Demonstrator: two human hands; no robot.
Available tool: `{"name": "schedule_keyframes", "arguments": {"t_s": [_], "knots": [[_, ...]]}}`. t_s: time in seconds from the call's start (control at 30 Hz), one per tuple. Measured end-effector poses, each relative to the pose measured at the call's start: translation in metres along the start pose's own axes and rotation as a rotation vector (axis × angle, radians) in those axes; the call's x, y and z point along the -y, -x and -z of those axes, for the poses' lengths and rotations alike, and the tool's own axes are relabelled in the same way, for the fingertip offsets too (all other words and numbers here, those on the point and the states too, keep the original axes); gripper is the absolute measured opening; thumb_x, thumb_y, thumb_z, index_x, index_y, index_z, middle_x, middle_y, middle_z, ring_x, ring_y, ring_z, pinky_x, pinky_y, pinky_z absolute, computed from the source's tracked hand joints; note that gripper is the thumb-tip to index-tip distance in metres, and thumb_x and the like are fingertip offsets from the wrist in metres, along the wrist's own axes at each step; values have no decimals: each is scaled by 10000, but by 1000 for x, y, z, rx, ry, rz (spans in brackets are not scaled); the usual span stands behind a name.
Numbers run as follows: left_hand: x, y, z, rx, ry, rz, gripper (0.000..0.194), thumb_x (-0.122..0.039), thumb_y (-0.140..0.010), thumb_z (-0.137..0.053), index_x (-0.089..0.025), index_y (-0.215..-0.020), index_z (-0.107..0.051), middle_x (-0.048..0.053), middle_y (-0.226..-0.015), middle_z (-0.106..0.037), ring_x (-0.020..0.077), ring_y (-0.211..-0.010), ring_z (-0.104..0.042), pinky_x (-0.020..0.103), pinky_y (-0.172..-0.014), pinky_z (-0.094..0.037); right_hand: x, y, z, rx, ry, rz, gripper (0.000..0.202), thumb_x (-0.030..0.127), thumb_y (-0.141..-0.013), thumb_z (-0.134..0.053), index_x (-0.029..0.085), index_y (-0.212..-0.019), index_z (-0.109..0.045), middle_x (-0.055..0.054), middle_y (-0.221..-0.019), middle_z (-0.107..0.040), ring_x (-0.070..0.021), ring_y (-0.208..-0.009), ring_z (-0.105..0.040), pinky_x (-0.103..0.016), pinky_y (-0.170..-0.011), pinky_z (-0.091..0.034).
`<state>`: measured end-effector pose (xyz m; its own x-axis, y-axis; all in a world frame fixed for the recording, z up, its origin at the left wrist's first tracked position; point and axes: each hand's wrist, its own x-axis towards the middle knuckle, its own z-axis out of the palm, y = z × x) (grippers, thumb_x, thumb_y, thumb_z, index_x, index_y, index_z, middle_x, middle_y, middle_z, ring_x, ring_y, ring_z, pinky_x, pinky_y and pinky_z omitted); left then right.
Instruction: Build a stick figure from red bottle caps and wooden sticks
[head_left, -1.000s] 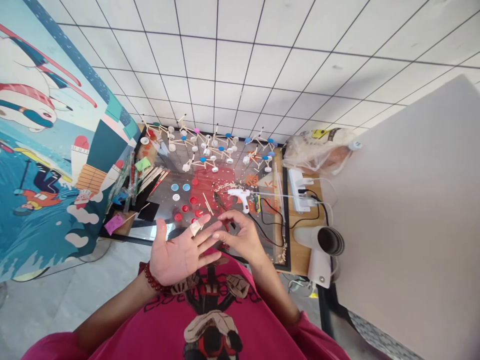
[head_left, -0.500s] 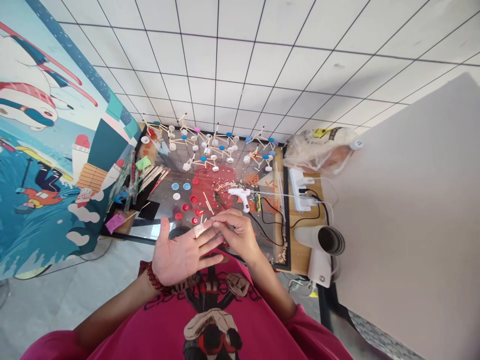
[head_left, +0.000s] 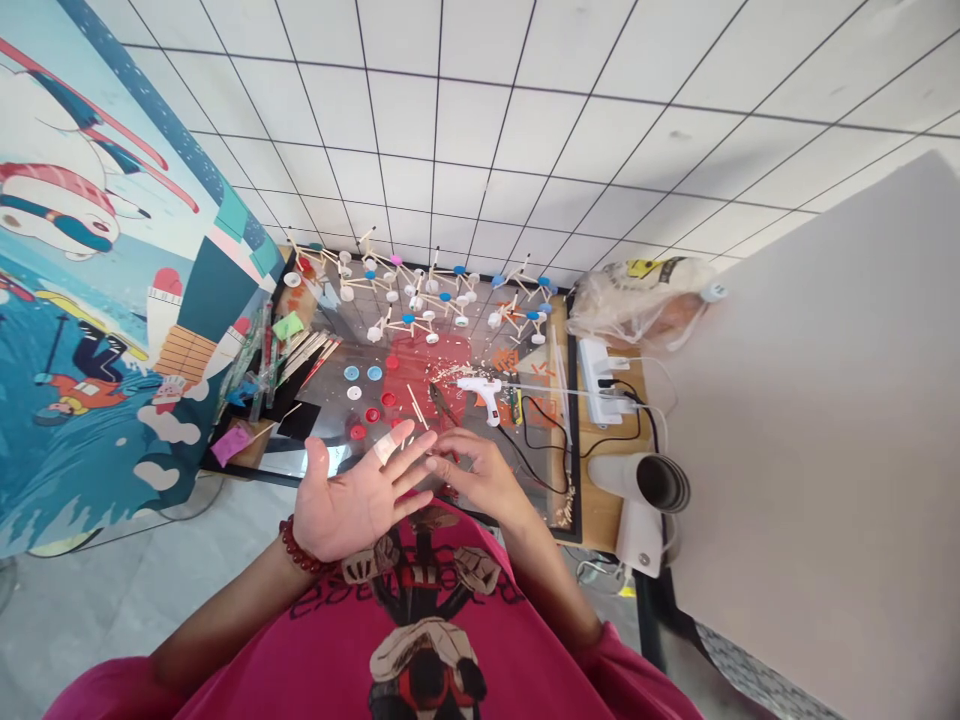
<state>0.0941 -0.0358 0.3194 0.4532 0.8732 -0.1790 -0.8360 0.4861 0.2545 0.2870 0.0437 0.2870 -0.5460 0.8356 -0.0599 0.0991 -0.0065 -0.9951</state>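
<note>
On a worktop [head_left: 352, 340] beside tiles [head_left: 480, 120], one glue gun [head_left: 482, 389] and two loose blue caps [head_left: 375, 373] are laid; left hand [head_left: 349, 508] spread, right hand [head_left: 480, 476] curled (hold unclear).

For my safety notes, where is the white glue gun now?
In the head view, the white glue gun lies on the table near picture centre, right of the pliers and beyond the right hand.

Along the far edge of the tabletop [head_left: 346, 335] stand stick models [head_left: 445, 298]; before them, left of centre, lie bottle caps [head_left: 388, 399], with strips [head_left: 304, 352] farther left. Pliers [head_left: 444, 402] lie right of the bottle caps, the glue gun [head_left: 481, 386] right of those. Past it sits a power strip [head_left: 596, 385], plastic bag [head_left: 637, 308] behind, cups [head_left: 622, 475] in front
</note>
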Motion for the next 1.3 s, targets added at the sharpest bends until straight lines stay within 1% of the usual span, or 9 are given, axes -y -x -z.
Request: {"name": "schedule_keyframes", "arguments": {"t_s": [0.1,0.23,0.33,0.43,0.53,0.67,0.83,1.13,1.3], "knots": [[-2,-1,0,13,-98,31,1011,-887,-772,-287,-249,-1556,-304,78,-1683,-86,356,-1534,1,536,-1204,34,-5,-4,-7,-40,-173,-39,220,410,-865,-669,215,-783,-727,-23,-812,-705,-171,-779,-638,-306,-761,-505],[-6,-3,5,55,1,64,1028,-907,-755,-190,-270,-1553,-306,101,-1680,-89,432,-1511,-100,617,-1174,17,-13,-13,1,-410,-455,-63,329,421,-868,-579,219,-615,-519,11,-630,-540,-140,-600,-503,-282,-606,-460],[-7,-3,7,44,100,99,1025,-893,-772,-135,-249,-1550,-312,131,-1668,-138,436,-1504,-133,651,-1158,-28,-9,-16,12,-510,-460,-13,444,415,-917,-500,228,-544,-347,35,-554,-381,-130,-532,-394,-285,-572,-431],[-4,-3,7,-24,149,146,1037,-890,-780,-137,-207,-1532,-348,152,-1644,-220,403,-1513,-124,641,-1164,-73,7,-14,12,-393,-225,47,371,375,-940,-544,225,-601,-541,2,-648,-516,-148,-641,-509,-313,-685,-479],[4,-7,4,-102,167,179,1018,-900,-772,-190,-201,-1461,-460,148,-1590,-348,365,-1515,-137,598,-1183,-99,26,-12,-1,-254,-3,144,86,290,-891,-648,256,-903,-727,-49,-961,-666,-191,-887,-625,-362,-834,-515],[13,-13,-4,-112,131,149,887,-827,-848,-235,-161,-1289,-620,160,-1497,-478,338,-1499,-215,539,-1207,-121,40,-12,-26,-103,31,218,63,284,-868,-711,268,-915,-751,-40,-939,-704,-188,-898,-667,-334,-828,-539],[24,-3,4,-144,64,31,638,-623,-964,-358,-173,-1347,-597,128,-1440,-545,304,-1497,-255,482,-1236,-150,39,-8,-50,-109,-16,216,250,421,-738,-842,239,-868,-729,-33,-871,-714,-189,-842,-668,-315,-805,-527],[34,27,29,-221,61,96,576,-452,-916,-604,-185,-1422,-537,120,-1425,-568,276,-1487,-299,423,-1244,-203,30,5,-56,23,-145,159,318,510,-747,-807,213,-723,-696,-14,-768,-692,-146,-711,-657,-264,-699,-531],[36,25,22,-207,490,114,441,-284,-976,-469,-155,-1386,-571,143,-1369,-602,217,-1432,-404,389,-1203,-281,24,11,-54,27,-13,272,240,423,-896,-692,216,-777,-696,-23,-800,-722,-152,-760,-677,-299,-759,-527]]}}
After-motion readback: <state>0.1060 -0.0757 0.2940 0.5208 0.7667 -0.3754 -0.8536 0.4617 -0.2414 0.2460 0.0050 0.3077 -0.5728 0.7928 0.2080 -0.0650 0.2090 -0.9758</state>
